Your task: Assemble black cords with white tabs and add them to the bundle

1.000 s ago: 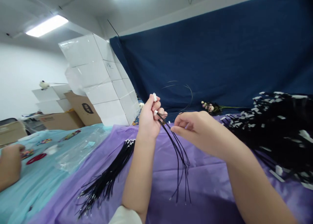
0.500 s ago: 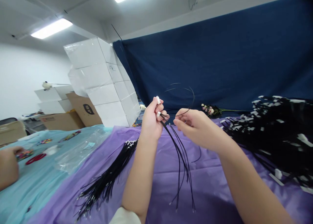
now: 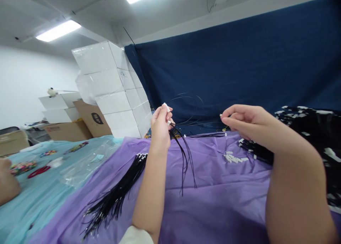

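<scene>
My left hand (image 3: 163,125) is closed around several thin black cords (image 3: 183,149) that hang down from it, and white pieces (image 3: 167,107) show at its fingertips. To the right, my right hand (image 3: 241,119) pinches a tiny pale tip at its thumb and forefinger; a faint thin line seems to run from there toward the left hand. A bundle of black cords with white ends (image 3: 119,187) lies on the purple cloth left of my left forearm. Small white pieces (image 3: 234,157) lie in a loose group below my right hand.
A big heap of black cords with white tags (image 3: 306,141) fills the right side. On the purple cloth (image 3: 213,208) there are folds. White boxes (image 3: 117,101) are stacked at the back left. Another person's hand (image 3: 6,183) is at the far left, near colourful beads (image 3: 23,167).
My right hand has moved right, away from the left hand, uncovering the white pieces on the cloth. The left hand has shifted slightly left, and its hanging cords have swung left and up.
</scene>
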The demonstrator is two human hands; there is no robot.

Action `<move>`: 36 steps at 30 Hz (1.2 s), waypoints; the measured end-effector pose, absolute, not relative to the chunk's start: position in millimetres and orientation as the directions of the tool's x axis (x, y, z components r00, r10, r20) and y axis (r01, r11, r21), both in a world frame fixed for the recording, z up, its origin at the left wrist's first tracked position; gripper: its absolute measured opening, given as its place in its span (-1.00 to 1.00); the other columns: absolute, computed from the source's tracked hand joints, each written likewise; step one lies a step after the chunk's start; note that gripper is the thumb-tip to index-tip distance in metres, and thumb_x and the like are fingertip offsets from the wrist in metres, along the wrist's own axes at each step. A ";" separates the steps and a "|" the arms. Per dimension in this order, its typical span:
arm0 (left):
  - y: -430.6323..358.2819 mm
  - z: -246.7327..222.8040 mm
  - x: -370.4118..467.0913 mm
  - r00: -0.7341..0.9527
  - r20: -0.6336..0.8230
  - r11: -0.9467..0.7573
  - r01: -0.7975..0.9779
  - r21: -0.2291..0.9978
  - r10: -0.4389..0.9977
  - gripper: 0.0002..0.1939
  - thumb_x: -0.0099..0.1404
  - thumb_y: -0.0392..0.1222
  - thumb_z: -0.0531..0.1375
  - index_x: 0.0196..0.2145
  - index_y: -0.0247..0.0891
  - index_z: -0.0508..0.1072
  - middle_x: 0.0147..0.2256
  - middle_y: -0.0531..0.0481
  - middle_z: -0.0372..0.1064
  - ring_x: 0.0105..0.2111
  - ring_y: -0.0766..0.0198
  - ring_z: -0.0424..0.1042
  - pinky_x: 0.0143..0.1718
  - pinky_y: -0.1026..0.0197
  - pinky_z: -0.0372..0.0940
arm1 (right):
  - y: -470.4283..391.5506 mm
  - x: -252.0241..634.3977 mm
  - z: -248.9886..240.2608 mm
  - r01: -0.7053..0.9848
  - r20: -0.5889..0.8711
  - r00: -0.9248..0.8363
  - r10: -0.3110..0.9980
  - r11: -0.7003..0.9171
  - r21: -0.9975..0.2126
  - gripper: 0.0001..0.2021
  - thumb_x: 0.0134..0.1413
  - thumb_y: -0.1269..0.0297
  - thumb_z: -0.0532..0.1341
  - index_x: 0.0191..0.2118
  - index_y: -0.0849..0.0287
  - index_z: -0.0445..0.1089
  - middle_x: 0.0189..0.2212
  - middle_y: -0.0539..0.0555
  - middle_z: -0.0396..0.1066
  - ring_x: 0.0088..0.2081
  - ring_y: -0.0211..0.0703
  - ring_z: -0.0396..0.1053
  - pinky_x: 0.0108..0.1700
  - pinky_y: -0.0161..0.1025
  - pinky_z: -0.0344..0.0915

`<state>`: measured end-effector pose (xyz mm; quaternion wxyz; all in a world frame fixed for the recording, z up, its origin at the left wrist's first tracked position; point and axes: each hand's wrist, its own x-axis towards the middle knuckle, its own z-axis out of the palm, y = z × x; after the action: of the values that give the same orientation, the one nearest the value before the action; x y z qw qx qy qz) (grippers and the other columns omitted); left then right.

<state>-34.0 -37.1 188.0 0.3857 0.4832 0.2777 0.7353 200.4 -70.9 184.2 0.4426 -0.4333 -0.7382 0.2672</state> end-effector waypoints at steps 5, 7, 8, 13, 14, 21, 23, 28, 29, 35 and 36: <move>-35.4 187.5 -37.9 -0.260 0.533 -0.585 -0.205 0.785 0.805 -0.70 0.16 0.02 0.19 -0.48 -0.30 0.33 -0.64 0.18 -0.04 -0.72 0.56 -0.04 -0.74 0.44 -0.13 | -78.7 213.4 184.9 0.339 0.382 -0.307 0.872 0.475 -0.812 -0.72 0.05 0.04 0.20 -0.19 0.11 0.38 -0.63 -0.10 0.03 -0.64 -0.41 -0.07 -0.67 -0.40 -0.11; -34.9 187.1 -38.7 -0.261 0.549 -0.597 -0.168 0.785 0.794 -0.69 0.17 0.04 0.18 -0.47 -0.29 0.34 -0.63 0.17 -0.03 -0.70 0.55 -0.02 -0.73 0.43 -0.13 | -81.5 211.3 185.5 0.313 0.432 -0.255 0.865 0.497 -0.809 -0.74 0.04 0.11 0.23 -0.17 0.08 0.37 -0.60 -0.09 0.08 -0.64 -0.42 -0.06 -0.67 -0.41 -0.12; -34.8 187.0 -39.0 -0.259 0.557 -0.602 -0.148 0.784 0.789 -0.69 0.17 0.04 0.17 -0.47 -0.29 0.34 -0.62 0.17 -0.02 -0.70 0.54 -0.01 -0.73 0.43 -0.13 | -82.7 209.3 185.8 0.267 0.468 -0.230 0.853 0.518 -0.813 -0.75 0.03 0.15 0.24 -0.15 0.07 0.36 -0.56 -0.07 0.12 -0.63 -0.42 -0.05 -0.67 -0.41 -0.10; -37.3 187.8 -38.3 -0.246 0.557 -0.589 -0.081 0.804 0.793 -0.69 0.17 0.04 0.17 -0.48 -0.28 0.34 -0.60 0.14 0.05 -0.68 0.54 0.05 -0.71 0.42 -0.09 | -86.8 198.7 190.3 -0.179 0.602 -0.170 0.780 0.576 -0.798 -0.82 -0.02 0.33 0.25 -0.23 0.04 0.36 -0.29 0.01 0.29 -0.63 -0.46 0.00 -0.68 -0.38 -0.01; -38.1 188.1 -37.7 -0.239 0.546 -0.577 -0.080 0.813 0.803 -0.69 0.17 0.04 0.17 -0.48 -0.28 0.35 -0.59 0.14 0.06 -0.68 0.53 0.06 -0.71 0.42 -0.08 | -87.4 197.6 192.0 -0.272 0.611 -0.147 0.778 0.562 -0.781 -0.82 -0.05 0.37 0.26 -0.26 0.03 0.36 -0.30 -0.01 0.29 -0.64 -0.46 0.00 -0.68 -0.39 0.00; -39.8 186.9 -31.7 -0.172 0.516 -0.535 -0.095 0.839 0.839 -0.69 0.16 0.05 0.17 -0.47 -0.29 0.38 -0.58 0.13 0.09 -0.68 0.54 0.06 -0.71 0.40 -0.08 | -85.7 197.2 196.4 -0.674 0.550 -0.036 0.835 0.386 -0.630 -0.91 0.01 0.27 0.20 -0.31 -0.05 0.36 -0.39 0.01 0.36 -0.49 -0.26 0.28 -0.56 -0.29 0.30; -39.5 186.1 -30.2 -0.160 0.509 -0.527 -0.099 0.844 0.846 -0.70 0.17 0.04 0.17 -0.46 -0.29 0.38 -0.58 0.13 0.10 -0.67 0.54 0.07 -0.71 0.41 -0.08 | -83.8 193.5 195.6 -0.861 0.507 0.037 0.861 0.285 -0.421 -0.87 0.04 0.25 0.17 -0.24 -0.09 0.38 -0.37 0.04 0.40 -0.41 -0.18 0.36 -0.48 -0.22 0.38; -39.6 185.4 -27.9 -0.136 0.497 -0.512 -0.119 0.851 0.857 -0.71 0.17 0.03 0.16 -0.45 -0.29 0.38 -0.56 0.12 0.09 -0.66 0.54 0.09 -0.72 0.43 -0.10 | -85.3 179.0 200.9 -0.901 0.194 0.072 0.978 -0.020 0.434 -0.71 0.12 0.22 0.08 -0.07 -0.27 0.34 -0.30 -0.01 0.46 -0.32 -0.09 0.43 -0.37 -0.06 0.45; -39.6 185.4 -27.6 -0.132 0.495 -0.509 -0.125 0.851 0.859 -0.71 0.18 0.03 0.16 -0.45 -0.29 0.38 -0.56 0.12 0.08 -0.67 0.55 0.08 -0.72 0.43 -0.11 | -85.9 177.0 202.0 -0.856 0.150 0.061 0.987 -0.025 0.516 -0.70 0.12 0.22 0.08 -0.06 -0.30 0.34 -0.28 -0.02 0.46 -0.30 -0.07 0.43 -0.35 -0.03 0.46; -39.7 184.4 -26.2 -0.123 0.508 -0.522 -0.137 0.842 0.852 -0.71 0.17 0.03 0.17 -0.45 -0.29 0.38 -0.55 0.12 0.07 -0.66 0.55 0.08 -0.72 0.45 -0.12 | -80.0 174.4 197.1 -0.986 0.212 0.166 0.963 0.169 0.004 -0.69 0.05 0.16 0.16 -0.04 -0.26 0.33 -0.21 0.00 0.43 -0.21 -0.03 0.41 -0.25 0.01 0.46; -40.1 184.3 -26.0 -0.121 0.511 -0.524 -0.138 0.840 0.851 -0.71 0.17 0.03 0.17 -0.44 -0.29 0.38 -0.55 0.12 0.08 -0.66 0.55 0.08 -0.72 0.45 -0.11 | -78.5 174.2 195.8 -0.966 0.253 0.189 0.949 0.225 -0.124 -0.69 0.04 0.14 0.17 -0.05 -0.25 0.34 -0.20 0.01 0.42 -0.22 -0.03 0.41 -0.26 0.01 0.45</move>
<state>-26.0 -40.1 184.3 0.3660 0.5526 0.3225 0.6757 174.2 -78.5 195.8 0.7703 0.0316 -0.1387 0.6216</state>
